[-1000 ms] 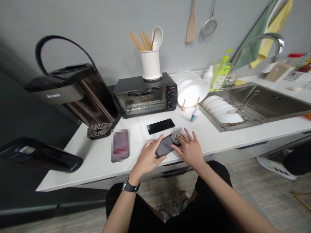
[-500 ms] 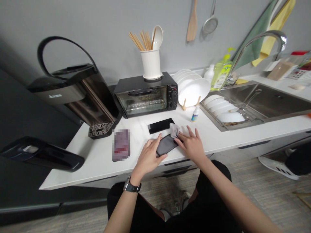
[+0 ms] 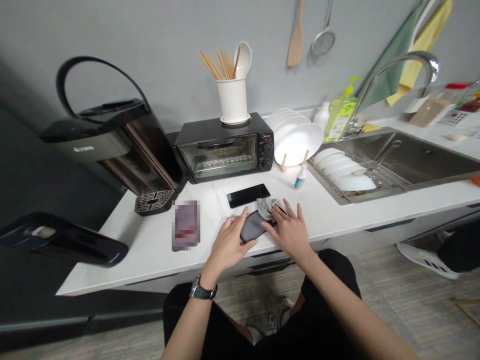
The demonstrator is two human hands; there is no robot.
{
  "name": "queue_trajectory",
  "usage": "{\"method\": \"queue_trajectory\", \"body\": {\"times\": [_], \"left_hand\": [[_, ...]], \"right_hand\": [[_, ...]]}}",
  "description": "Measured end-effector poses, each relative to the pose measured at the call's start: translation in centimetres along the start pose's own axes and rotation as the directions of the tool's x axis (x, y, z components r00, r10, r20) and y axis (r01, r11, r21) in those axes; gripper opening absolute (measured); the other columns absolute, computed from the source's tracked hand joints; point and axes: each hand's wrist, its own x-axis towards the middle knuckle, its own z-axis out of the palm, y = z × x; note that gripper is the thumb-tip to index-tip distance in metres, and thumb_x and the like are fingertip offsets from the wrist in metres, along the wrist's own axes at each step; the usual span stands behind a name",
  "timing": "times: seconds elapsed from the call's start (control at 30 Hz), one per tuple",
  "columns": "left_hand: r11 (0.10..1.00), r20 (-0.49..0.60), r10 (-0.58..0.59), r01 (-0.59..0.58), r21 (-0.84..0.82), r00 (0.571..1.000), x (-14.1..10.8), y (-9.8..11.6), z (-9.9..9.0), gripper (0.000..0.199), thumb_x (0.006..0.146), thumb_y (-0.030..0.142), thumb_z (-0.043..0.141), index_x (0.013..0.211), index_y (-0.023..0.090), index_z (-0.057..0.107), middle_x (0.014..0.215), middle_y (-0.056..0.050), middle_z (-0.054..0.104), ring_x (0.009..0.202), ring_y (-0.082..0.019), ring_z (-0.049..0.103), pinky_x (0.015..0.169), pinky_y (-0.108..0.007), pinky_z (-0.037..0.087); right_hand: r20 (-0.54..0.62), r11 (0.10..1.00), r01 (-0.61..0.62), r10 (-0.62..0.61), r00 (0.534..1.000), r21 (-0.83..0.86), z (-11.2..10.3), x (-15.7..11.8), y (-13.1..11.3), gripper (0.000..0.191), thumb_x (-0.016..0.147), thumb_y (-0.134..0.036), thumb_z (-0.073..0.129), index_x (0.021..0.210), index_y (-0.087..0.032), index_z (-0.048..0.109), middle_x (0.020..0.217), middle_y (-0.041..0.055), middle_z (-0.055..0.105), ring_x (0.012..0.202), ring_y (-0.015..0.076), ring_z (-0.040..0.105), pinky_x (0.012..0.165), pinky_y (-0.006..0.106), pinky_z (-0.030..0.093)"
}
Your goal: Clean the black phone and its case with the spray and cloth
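A dark grey, flat, phone-like case (image 3: pixel 252 226) lies on the white counter near its front edge. My left hand (image 3: pixel 229 243) grips its left end between thumb and fingers. Under the fingers of my right hand (image 3: pixel 288 229), a crumpled light grey cloth (image 3: pixel 265 207) is pressed on the case's upper right part. Just behind lies a black phone (image 3: pixel 248 195), flat and screen up. A small white spray bottle with a blue label (image 3: pixel 300 178) stands upright to the right. On the left is a blurred-out purplish item (image 3: pixel 186 225).
Behind stand a toaster oven (image 3: pixel 225 155) bearing a utensil holder (image 3: pixel 232 100), and white plates (image 3: pixel 296 142) in a rack. A water dispenser (image 3: pixel 146 150) and a dark appliance (image 3: pixel 67 240) are on the left. The sink (image 3: pixel 405 160) is right; a person's shoe (image 3: pixel 427 260) shows below.
My right hand has shifted slightly on the case, and the cloth is now more spread out, reaching further left and under the fingers. My left hand keeps its hold.
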Motion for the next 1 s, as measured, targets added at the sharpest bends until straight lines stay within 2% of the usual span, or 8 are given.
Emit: {"method": "queue_trajectory", "body": {"times": [0.17,0.3,0.4,0.6,0.73,0.8,0.87,1.0], "left_hand": [[1.000,0.014,0.009,-0.009,-0.013,1.000,0.0,-0.2,0.0,0.106,0.092,0.022,0.072,0.170,0.033,0.000,0.156,-0.008,0.055,0.131,-0.029,0.049,0.114,-0.046,0.044],[1.000,-0.001,-0.010,0.010,-0.011,1.000,0.0,-0.1,0.0,0.102,0.095,0.034,0.072,0.171,0.030,0.004,0.153,-0.011,0.056,0.134,-0.029,0.049,0.115,-0.048,0.043],[1.000,-0.009,-0.026,0.026,-0.005,1.000,-0.1,0.0,0.1,0.103,0.095,0.039,0.074,0.171,0.028,0.006,0.148,-0.014,0.058,0.133,-0.031,0.050,0.114,-0.048,0.044],[1.000,0.006,-0.002,0.002,-0.006,1.000,-0.1,-0.1,0.0,0.109,0.092,0.026,0.075,0.170,0.030,-0.001,0.157,-0.010,0.054,0.132,-0.029,0.049,0.115,-0.046,0.044],[1.000,-0.010,-0.010,0.010,-0.001,1.000,-0.2,0.0,0.1,0.110,0.092,0.036,0.078,0.170,0.032,0.001,0.154,-0.009,0.056,0.134,-0.030,0.049,0.117,-0.048,0.043],[1.000,-0.019,-0.009,0.009,-0.005,1.000,-0.1,0.0,0.1,0.109,0.092,0.036,0.077,0.170,0.033,0.001,0.155,-0.008,0.056,0.137,-0.030,0.047,0.118,-0.049,0.041],[1.000,-0.012,-0.007,0.007,-0.006,1.000,-0.1,0.0,0.1,0.108,0.092,0.031,0.075,0.170,0.032,0.000,0.155,-0.008,0.055,0.134,-0.030,0.049,0.116,-0.049,0.043],[1.000,0.006,0.011,-0.011,-0.002,1.000,-0.2,-0.1,0.1,0.105,0.091,0.017,0.067,0.171,0.030,0.000,0.157,-0.009,0.053,0.131,-0.029,0.050,0.115,-0.046,0.045]], "right_hand": [[0.124,0.945,0.203,-0.240,0.963,0.255,0.3,-2.5,-4.5,0.064,0.098,-0.064,0.062,0.139,-0.014,0.066,0.146,0.0160,0.065,0.155,0.0379,0.039,0.129,0.066,0.022],[0.107,0.933,0.076,-0.121,0.987,0.352,-1.0,-2.5,-3.9,0.048,0.107,-0.051,0.049,0.142,-0.022,0.065,0.150,0.0107,0.063,0.157,0.0358,0.036,0.126,0.071,0.024],[0.058,0.941,0.088,-0.113,0.992,0.326,-1.5,-2.2,-3.5,0.050,0.108,-0.048,0.047,0.150,-0.022,0.058,0.159,0.0102,0.054,0.160,0.0355,0.030,0.127,0.070,0.021],[0.150,0.942,0.223,-0.265,0.952,0.250,0.5,-1.9,-3.6,0.063,0.105,-0.059,0.053,0.151,-0.016,0.056,0.152,0.0146,0.061,0.148,0.0329,0.051,0.128,0.064,0.023],[0.065,0.994,0.092,-0.096,0.993,0.061,1.0,-0.2,-1.1,0.062,0.107,-0.057,0.048,0.151,-0.014,0.055,0.152,0.0176,0.059,0.146,0.0379,0.051,0.126,0.071,0.019],[0.047,0.998,0.053,-0.054,0.997,0.020,0.8,0.0,-1.2,0.066,0.106,-0.060,0.049,0.149,-0.011,0.057,0.152,0.0200,0.059,0.145,0.0410,0.052,0.125,0.072,0.020],[0.092,0.989,0.135,-0.141,0.986,0.065,0.6,-0.6,-2.4,0.071,0.103,-0.065,0.050,0.147,-0.010,0.059,0.151,0.0205,0.060,0.144,0.0406,0.053,0.126,0.068,0.023],[0.181,0.922,0.305,-0.351,0.919,0.238,0.3,-1.7,-4.1,0.077,0.098,-0.073,0.053,0.146,-0.013,0.059,0.150,0.0168,0.062,0.143,0.0326,0.056,0.128,0.057,0.028]]}}
